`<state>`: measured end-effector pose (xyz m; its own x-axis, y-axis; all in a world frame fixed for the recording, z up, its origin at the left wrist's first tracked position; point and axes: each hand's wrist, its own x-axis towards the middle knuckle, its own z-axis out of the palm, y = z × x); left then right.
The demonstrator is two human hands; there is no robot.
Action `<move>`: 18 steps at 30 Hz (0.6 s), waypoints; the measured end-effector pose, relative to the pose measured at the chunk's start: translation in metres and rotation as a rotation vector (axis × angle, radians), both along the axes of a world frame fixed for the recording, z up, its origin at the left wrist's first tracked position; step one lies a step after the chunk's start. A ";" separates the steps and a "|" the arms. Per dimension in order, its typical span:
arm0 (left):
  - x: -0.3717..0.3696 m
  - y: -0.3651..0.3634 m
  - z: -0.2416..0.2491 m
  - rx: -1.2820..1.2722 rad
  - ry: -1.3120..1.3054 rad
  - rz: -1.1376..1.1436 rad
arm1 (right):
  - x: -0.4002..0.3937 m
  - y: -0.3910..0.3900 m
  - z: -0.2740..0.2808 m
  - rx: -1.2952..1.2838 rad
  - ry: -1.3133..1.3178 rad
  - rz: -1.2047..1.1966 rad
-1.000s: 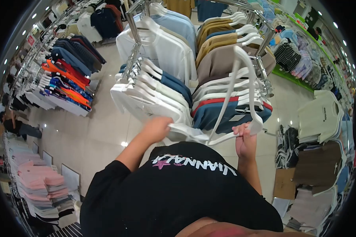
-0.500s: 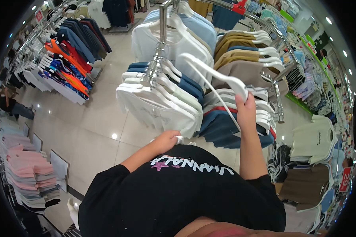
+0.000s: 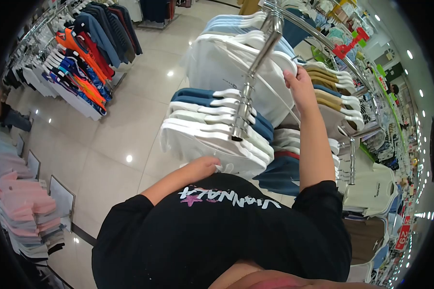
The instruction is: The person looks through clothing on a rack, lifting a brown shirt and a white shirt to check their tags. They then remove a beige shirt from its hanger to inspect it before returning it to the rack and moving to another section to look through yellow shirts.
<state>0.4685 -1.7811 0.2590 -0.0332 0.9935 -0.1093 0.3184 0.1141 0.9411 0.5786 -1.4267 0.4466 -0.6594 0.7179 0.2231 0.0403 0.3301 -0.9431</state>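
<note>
My right hand (image 3: 301, 89) is closed on one end of a bare white clothes hanger (image 3: 271, 83). The hanger is in front of the white shirts (image 3: 217, 67) on the upper part of the rack, its thin bar slanting down to the right. Low by my body, my left hand (image 3: 205, 167) is closed, with something small and white at its fingertips that I cannot make out. Just beyond it hang white and pale shirts (image 3: 188, 139) on white hangers, with dark blue shirts (image 3: 183, 95) behind, along a chrome arm (image 3: 248, 91).
To the right, brown and tan garments (image 3: 330, 96) hang on the same rack, which has a red clip (image 3: 351, 43). Folded pink clothes (image 3: 24, 192) lie at left. Another rack holds orange vests (image 3: 77, 53). A person (image 3: 9, 113) is at far left.
My right hand has moved up and forward with the hanger, closer to the white shirts. My view has turned, so the rack appears further right. My left hand stays low near my body.
</note>
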 end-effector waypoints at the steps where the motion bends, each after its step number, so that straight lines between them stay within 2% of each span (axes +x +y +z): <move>1: -0.009 0.001 0.001 0.016 -0.003 -0.031 | -0.011 0.003 0.004 -0.018 0.004 0.020; 4: -0.032 0.003 0.004 -0.081 -0.037 -0.092 | -0.038 0.013 0.012 0.004 -0.028 0.105; 9: -0.054 0.006 -0.009 -0.048 -0.021 -0.128 | -0.063 0.020 0.001 0.016 -0.067 0.156; 12: -0.058 0.013 -0.025 -0.018 -0.018 -0.143 | -0.066 0.025 -0.016 0.169 -0.167 0.137; 16: -0.059 0.026 -0.023 -0.096 -0.068 -0.237 | -0.033 0.014 -0.035 0.186 -0.059 -0.025; 18: -0.059 0.032 -0.015 -0.109 -0.043 -0.306 | 0.000 -0.029 -0.034 0.652 -0.165 -0.439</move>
<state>0.4095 -1.7490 0.2441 0.2719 0.9390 -0.2108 0.3139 0.1205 0.9418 0.5789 -1.4554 0.4129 -0.4081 0.6781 0.6112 0.4166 0.7341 -0.5363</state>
